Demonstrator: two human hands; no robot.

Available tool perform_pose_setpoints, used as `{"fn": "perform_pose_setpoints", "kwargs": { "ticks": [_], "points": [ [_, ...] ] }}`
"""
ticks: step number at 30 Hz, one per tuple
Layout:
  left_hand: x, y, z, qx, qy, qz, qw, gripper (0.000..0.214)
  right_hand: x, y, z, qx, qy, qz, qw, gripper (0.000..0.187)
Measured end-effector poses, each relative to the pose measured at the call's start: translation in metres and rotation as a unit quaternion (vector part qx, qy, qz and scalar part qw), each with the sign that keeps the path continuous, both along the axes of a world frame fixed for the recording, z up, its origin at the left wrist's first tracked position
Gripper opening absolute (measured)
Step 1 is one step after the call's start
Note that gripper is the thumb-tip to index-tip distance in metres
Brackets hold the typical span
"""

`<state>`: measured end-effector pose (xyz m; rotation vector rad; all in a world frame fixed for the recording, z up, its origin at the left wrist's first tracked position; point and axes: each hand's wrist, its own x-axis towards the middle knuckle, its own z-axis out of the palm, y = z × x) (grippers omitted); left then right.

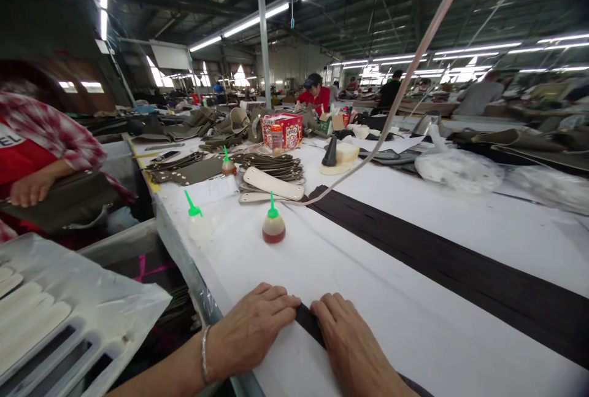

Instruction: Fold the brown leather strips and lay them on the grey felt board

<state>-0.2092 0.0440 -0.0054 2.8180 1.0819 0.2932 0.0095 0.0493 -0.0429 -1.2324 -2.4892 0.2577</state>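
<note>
A narrow dark strip [310, 323] of fabric or leather lies on the white table, running from between my hands to the bottom edge. The end of the strip is held in the curled fingers of my left hand [253, 331], which has a bracelet at the wrist. My right hand [352, 345] grips the same strip a short way along, its fingers bent down over it. Both thumbs are mostly hidden. Ahead of my hands stands a squeeze bottle [273, 229] with a green nozzle and reddish-brown liquid. Another green-nozzled bottle [196, 225], whitish, is farther left.
A wide dark band [442, 256] crosses the table to the right. Beyond the bottles lie stacked olive straps [271, 167] and pale straps [273, 183]. A hose [391, 108] hangs across the table. Left are a plastic-covered rack [92, 305] and a co-worker's hand [33, 188] on olive material.
</note>
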Motion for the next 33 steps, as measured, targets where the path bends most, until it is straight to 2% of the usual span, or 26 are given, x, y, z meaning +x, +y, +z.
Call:
{"fn": "perform_pose_setpoints", "kwargs": {
  "ticks": [7, 14, 23, 33],
  "points": [
    [0.007, 0.001, 0.003, -0.028, -0.011, 0.033, 0.999, 0.049, 0.014, -0.003, 0.002, 0.045, -0.014, 0.073, 0.996, 0.037],
    [0.015, 0.001, 0.003, -0.028, 0.002, 0.033, 0.999, 0.04, 0.024, -0.006, -0.012, 0.114, -0.057, 0.079, 0.989, 0.039],
    [0.021, -0.002, 0.003, -0.016, 0.022, 0.038, 0.999, 0.041, 0.033, -0.009, 0.002, 0.138, -0.084, 0.092, 0.983, 0.027],
    [0.029, -0.004, 0.01, -0.02, 0.067, 0.042, 0.997, 0.049, 0.054, -0.017, 0.014, 0.153, -0.046, 0.094, 0.983, 0.03]
  ]
}}
